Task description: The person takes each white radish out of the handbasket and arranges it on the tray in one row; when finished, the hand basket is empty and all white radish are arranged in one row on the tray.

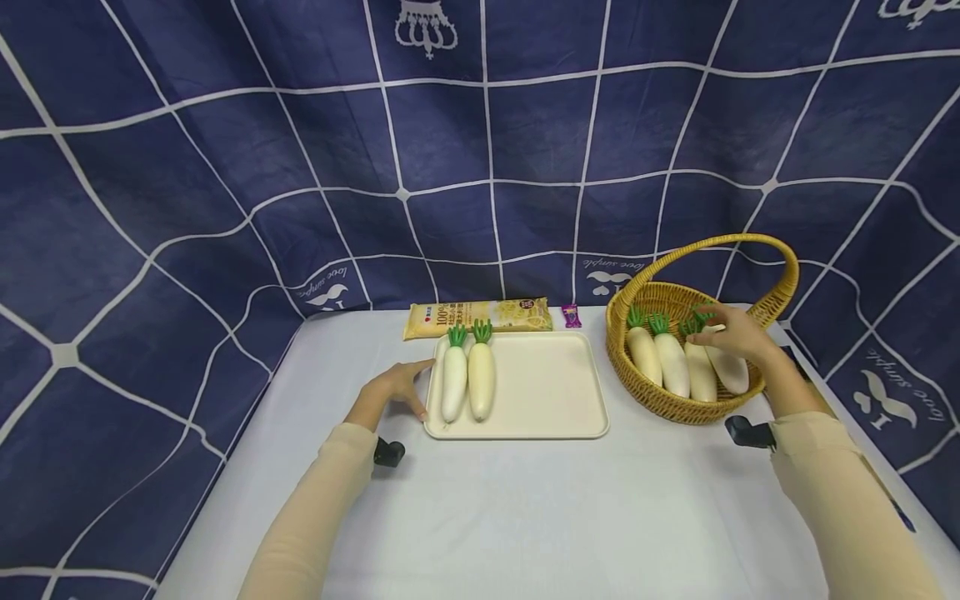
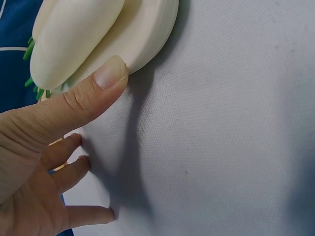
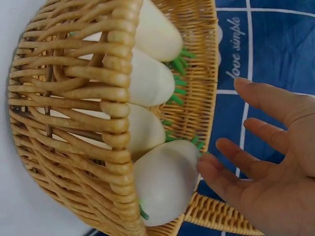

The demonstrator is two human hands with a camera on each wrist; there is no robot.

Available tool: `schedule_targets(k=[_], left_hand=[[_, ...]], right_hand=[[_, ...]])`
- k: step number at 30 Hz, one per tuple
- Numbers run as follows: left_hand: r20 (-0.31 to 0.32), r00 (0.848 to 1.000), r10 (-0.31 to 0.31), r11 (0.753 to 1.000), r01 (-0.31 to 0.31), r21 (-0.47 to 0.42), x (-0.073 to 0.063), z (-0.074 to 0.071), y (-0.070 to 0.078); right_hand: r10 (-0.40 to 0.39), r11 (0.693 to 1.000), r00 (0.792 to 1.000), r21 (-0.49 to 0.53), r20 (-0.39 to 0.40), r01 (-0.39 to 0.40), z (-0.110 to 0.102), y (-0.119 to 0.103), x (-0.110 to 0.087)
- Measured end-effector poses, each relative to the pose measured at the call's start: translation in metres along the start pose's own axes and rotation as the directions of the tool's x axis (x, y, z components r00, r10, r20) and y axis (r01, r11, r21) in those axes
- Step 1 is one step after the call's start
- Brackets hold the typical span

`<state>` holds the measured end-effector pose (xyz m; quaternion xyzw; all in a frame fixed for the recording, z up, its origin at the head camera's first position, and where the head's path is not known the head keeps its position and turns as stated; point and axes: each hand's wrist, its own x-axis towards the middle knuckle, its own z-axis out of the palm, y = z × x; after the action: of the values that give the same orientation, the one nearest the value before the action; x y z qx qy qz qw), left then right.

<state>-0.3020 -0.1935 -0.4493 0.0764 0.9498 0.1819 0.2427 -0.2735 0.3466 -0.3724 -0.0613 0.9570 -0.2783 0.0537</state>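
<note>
My left hand [image 1: 390, 387] is at the left side of a cream tray [image 1: 543, 392], its thumb by the tray's edge and its fingers spread. Two toy white radishes with green tops lie side by side in the tray: a whiter one [image 1: 453, 383] and a creamier one [image 1: 481, 383]. At the right, my right hand [image 1: 738, 333] hovers over a wicker basket [image 1: 626, 367] holding several more white radishes [image 1: 671, 364]. In the right wrist view its fingers are apart, gripping nothing, with one fingertip close to the nearest radish [image 3: 167, 182]; whether they touch I cannot tell.
Behind the tray lies a yellow noodle packet [image 1: 480, 317], with a small purple wrapped sweet [image 1: 572, 316] to its right. The basket's tall handle [image 1: 783, 283] arches near my right wrist. A blue checked cloth [image 1: 525, 150] hangs behind the white table [image 1: 555, 517].
</note>
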Motion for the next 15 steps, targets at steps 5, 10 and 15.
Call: schedule_targets(k=[5,10,15], left_hand=[[-0.003,1.0,0.006,1.0,-0.006,0.0,-0.001,0.0,0.001],[0.003,1.0,0.003,1.0,-0.003,0.001,-0.001,0.0,0.002],[0.012,1.0,0.002,1.0,-0.002,0.0,-0.003,0.0,0.003]], right_hand=[[0.042,0.999,0.999,0.018,0.01,-0.042,-0.001,0.005,0.006],[0.045,0.999,0.999,0.029,-0.03,-0.044,-0.001,0.017,0.013],[0.046,0.999,0.998,-0.007,-0.04,-0.047,-0.003,0.023,0.016]])
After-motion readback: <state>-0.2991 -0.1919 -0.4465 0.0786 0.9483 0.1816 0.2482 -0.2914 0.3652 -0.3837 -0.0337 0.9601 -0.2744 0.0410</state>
